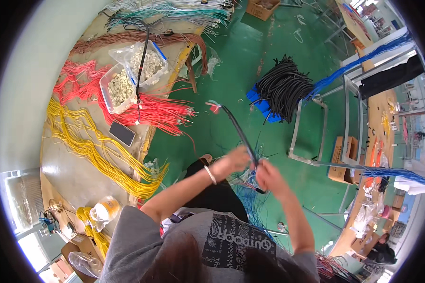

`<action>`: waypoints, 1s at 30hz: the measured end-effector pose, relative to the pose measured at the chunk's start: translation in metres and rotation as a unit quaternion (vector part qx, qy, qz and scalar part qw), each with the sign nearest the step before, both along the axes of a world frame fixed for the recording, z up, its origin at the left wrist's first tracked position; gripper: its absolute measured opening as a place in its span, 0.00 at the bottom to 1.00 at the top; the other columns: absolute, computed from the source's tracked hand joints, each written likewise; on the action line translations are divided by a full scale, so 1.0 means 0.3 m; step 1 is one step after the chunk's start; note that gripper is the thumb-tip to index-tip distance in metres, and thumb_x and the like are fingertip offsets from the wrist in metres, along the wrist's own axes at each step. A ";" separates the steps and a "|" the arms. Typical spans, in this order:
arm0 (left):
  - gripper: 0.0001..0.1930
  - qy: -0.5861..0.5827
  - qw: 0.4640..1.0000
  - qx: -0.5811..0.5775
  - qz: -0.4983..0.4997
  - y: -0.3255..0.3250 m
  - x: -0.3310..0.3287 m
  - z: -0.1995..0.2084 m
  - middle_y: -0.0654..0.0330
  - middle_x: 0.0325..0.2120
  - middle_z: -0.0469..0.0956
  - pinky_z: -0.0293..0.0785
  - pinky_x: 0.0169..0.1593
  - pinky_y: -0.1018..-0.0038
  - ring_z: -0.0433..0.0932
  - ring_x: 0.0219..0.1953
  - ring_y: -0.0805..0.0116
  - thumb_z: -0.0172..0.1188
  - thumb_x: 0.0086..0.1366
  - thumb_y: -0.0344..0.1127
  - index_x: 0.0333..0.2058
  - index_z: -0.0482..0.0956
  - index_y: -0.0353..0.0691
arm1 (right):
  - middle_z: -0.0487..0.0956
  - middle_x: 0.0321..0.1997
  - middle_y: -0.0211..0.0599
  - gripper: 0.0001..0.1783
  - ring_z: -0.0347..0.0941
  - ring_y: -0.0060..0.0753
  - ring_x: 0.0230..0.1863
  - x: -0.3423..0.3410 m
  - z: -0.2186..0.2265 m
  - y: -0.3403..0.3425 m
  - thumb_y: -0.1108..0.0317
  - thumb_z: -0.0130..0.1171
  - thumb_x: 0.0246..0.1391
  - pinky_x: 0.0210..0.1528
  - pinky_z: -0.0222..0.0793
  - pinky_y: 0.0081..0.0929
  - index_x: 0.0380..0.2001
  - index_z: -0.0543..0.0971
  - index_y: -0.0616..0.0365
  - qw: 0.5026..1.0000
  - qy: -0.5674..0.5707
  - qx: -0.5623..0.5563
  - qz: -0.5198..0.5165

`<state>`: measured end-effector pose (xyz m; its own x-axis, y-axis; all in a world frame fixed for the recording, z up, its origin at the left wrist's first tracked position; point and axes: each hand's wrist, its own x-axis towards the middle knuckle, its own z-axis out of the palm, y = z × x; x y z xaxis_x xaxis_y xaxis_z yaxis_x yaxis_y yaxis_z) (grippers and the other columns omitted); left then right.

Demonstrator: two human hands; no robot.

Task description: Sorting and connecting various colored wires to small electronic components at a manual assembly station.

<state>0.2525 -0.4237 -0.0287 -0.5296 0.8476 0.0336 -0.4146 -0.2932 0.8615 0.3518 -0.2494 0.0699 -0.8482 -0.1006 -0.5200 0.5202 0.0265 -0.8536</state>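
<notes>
Black cable held up over a green floor, two hands on the job.
The black cable (pixel 238 129) looks light and springy, stiff enough to hold its curve but bendy, so I'd take hold of the thick jacket and go easy on the thin coloured wires at the far tip (those look the easiest to snag). Right hand (pixel 269 175) is wrapped round its near part; left hand (pixel 233 159) is right up at it, too blurred to tell if it's gripping. Left side's a beige desk (pixel 82 177) with red wires (pixel 160 113), yellow wires (pixel 97 151), a phone (pixel 122 133) and plastic tubs (pixel 123 108) of small pale bits. Across the green floor (pixel 241 61) there's a heap of black cables (pixel 283 87) beside a metal frame (pixel 296 127).
</notes>
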 end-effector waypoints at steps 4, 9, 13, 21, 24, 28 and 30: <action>0.15 -0.518 0.848 0.087 0.069 0.021 -0.150 0.292 0.55 0.37 0.74 0.70 0.45 0.63 0.74 0.38 0.59 0.46 0.69 0.45 0.48 0.67 0.43 | 0.73 0.26 0.29 0.14 0.69 0.20 0.28 0.252 0.010 -0.082 0.62 0.45 0.64 0.35 0.65 0.19 0.46 0.69 0.60 0.999 -0.038 -0.029 0.000; 0.12 -0.322 0.941 0.007 0.108 0.048 0.078 0.282 0.70 0.19 0.55 0.57 0.24 0.78 0.56 0.19 0.77 0.42 0.71 0.45 0.31 0.62 0.45 | 0.76 0.48 0.38 0.26 0.70 0.27 0.52 0.022 0.086 -0.036 0.54 0.44 0.65 0.52 0.65 0.27 0.57 0.64 0.63 0.995 0.055 -0.068 -0.043; 0.10 -0.286 0.955 -0.024 0.076 0.050 0.214 0.260 0.70 0.20 0.56 0.58 0.25 0.80 0.58 0.22 0.80 0.42 0.72 0.44 0.35 0.62 0.44 | 0.78 0.37 0.41 0.31 0.75 0.32 0.41 -0.400 0.111 -0.108 0.48 0.45 0.62 0.47 0.70 0.32 0.55 0.67 0.67 0.982 -0.026 -0.179 -0.051; 0.09 -0.116 0.979 -0.095 0.135 -0.161 0.056 0.126 0.68 0.22 0.59 0.62 0.30 0.80 0.60 0.24 0.77 0.41 0.72 0.40 0.40 0.62 0.40 | 0.56 0.16 0.18 0.15 0.48 0.11 0.15 -0.781 0.101 -0.358 0.55 0.42 0.66 0.16 0.44 0.13 0.30 0.69 0.53 0.978 -0.030 -0.179 -0.101; 0.08 -0.057 0.981 -0.170 0.075 -0.228 -0.055 0.103 0.56 0.27 0.70 0.69 0.38 0.69 0.72 0.31 0.62 0.44 0.68 0.34 0.42 0.63 0.36 | 0.55 0.15 0.18 0.16 0.47 0.11 0.14 -0.847 0.075 -0.453 0.55 0.42 0.66 0.15 0.42 0.14 0.30 0.68 0.53 0.984 -0.015 -0.140 -0.111; 0.18 0.180 0.930 -0.305 0.100 -0.492 -0.249 0.053 0.43 0.38 0.74 0.74 0.40 0.64 0.76 0.42 0.49 0.50 0.60 0.29 0.50 0.67 0.35 | 0.55 0.14 0.17 0.16 0.48 0.11 0.14 -0.764 0.067 -0.504 0.56 0.41 0.66 0.15 0.41 0.14 0.29 0.68 0.53 0.995 -0.048 -0.037 -0.085; 0.12 0.203 0.897 -0.357 0.166 -0.698 -0.513 0.158 0.44 0.34 0.75 0.75 0.37 0.64 0.77 0.38 0.51 0.52 0.58 0.28 0.41 0.74 0.32 | 0.56 0.14 0.17 0.15 0.49 0.11 0.14 -0.679 0.064 -0.473 0.56 0.41 0.66 0.15 0.41 0.14 0.29 0.68 0.54 0.990 -0.075 0.017 -0.116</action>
<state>0.0985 -0.6330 0.0186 -0.8230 0.5285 -0.2080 -0.0169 0.3433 0.9391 0.1482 -0.3914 0.0891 -0.7590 0.1082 -0.6421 0.6370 -0.0806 -0.7666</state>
